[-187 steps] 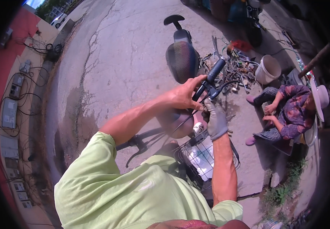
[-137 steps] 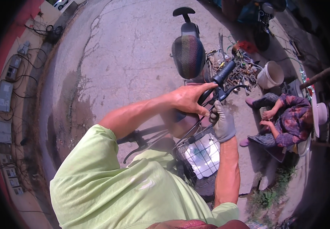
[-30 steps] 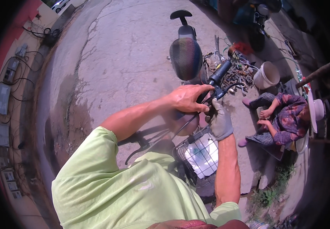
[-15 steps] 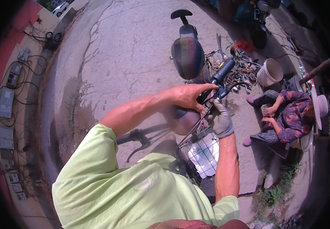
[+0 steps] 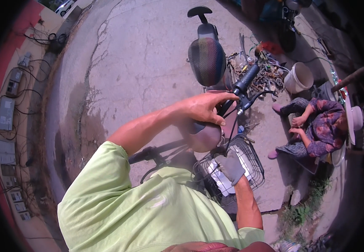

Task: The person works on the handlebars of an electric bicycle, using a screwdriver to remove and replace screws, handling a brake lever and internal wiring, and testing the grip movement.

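My bare left hand (image 5: pixel 203 107) is at the right end of a bicycle handlebar (image 5: pixel 222 110), its thumb and fingers on either side of the bar. Its index finger reaches the black brake lever (image 5: pixel 261 95) mount, beside the dark ribbed grip (image 5: pixel 248 76). A thin dark cable (image 5: pixel 231 133) runs down from the lever toward the basket. My right hand (image 5: pixel 231 168), in a grey glove, is over the black wire basket (image 5: pixel 255 161), its fingers curled together; what they hold is hidden. A white sheet-like thing (image 5: pixel 224 185) lies in the basket.
Beyond the handlebar is the bicycle's mesh-covered saddle (image 5: pixel 207 62). Loose metal parts and tools (image 5: pixel 266 77) lie on the ground by a white bucket (image 5: pixel 298 78). A person in a hat (image 5: pixel 322 126) sits at the right. Meter boxes (image 5: pixel 6 113) line the left wall.
My gloved right hand has left the brake lever and moved down toward me, over the basket. The basket has shifted or turned slightly. My left hand stays at the handlebar.
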Tool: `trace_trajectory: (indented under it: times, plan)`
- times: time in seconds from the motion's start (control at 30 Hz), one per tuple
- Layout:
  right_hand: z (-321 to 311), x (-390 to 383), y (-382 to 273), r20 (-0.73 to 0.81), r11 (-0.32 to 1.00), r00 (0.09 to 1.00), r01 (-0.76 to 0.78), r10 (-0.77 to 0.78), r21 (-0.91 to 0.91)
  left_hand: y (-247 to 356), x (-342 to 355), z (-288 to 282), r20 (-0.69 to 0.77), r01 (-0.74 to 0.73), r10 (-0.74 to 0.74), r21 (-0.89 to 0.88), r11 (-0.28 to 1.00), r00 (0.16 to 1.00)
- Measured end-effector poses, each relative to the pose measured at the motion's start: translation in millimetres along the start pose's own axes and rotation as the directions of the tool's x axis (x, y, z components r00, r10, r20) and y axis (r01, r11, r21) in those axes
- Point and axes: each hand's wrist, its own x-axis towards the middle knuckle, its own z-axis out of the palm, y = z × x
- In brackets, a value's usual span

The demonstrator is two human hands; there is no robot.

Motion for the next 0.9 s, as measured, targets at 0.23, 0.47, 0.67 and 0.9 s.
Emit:
trace_trajectory:
  times: [0.23, 0.47, 0.67, 0.9]
  plan:
    - [90, -23, -45, 0.405, 0.698, 0.595, -0.693, 0.695, -0.18, 6, 1, 3, -0.009, 0.005, -0.005, 0.075, 0.997, 1.0]
    - [181, 93, -34, 0.644, 0.938, 0.682, -0.258, 0.346, -0.23, 20, -3, 10, -0.103, 0.155, -0.135, 0.229, 0.961, 0.986]
    - [64, 74, 19, 0.589, 0.984, 0.8, -0.004, 0.112, -0.181, 14, -8, 8, -0.131, 0.127, -0.104, 0.18, 0.975, 0.986]
    - [-68, 84, -11, -0.036, 0.369, 0.928, -0.112, 0.372, 0.923, 6, -6, 13, -0.144, 0.027, 0.006, 0.224, 0.974, 0.99]
